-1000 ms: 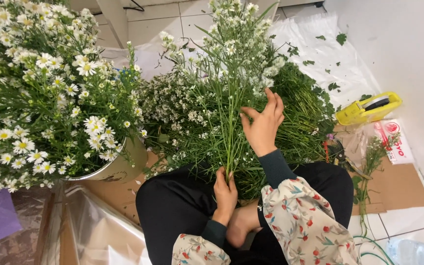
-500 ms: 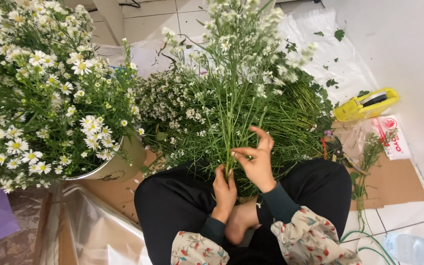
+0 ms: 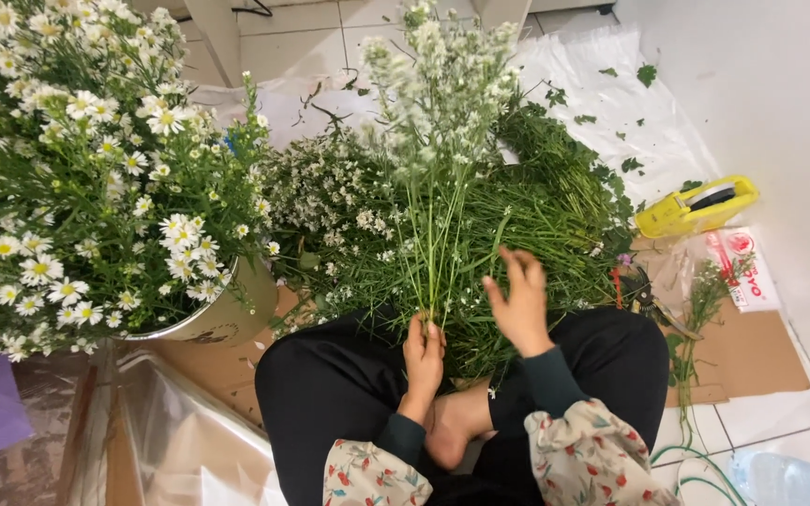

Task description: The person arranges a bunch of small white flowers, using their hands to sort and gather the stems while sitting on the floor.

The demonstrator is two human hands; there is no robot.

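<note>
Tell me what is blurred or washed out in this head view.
Head view: the white-flowered tops of the thin green stem bunch are motion-blurred, and the right hand is slightly soft; the left hand, gripping the stems low, is sharp, as is the pot of white daisies; the white wall is bright and featureless; lighting is even, shadows soft.

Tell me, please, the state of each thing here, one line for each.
Left hand: closed around the stems.
Right hand: open, fingers spread beside the stems.
Bunch of small white flowers: held upright.
Bucket of daisies: full, upright.
Pile of green stems: lying loose on the floor.
Yellow tape dispenser: lying on the floor.
</note>
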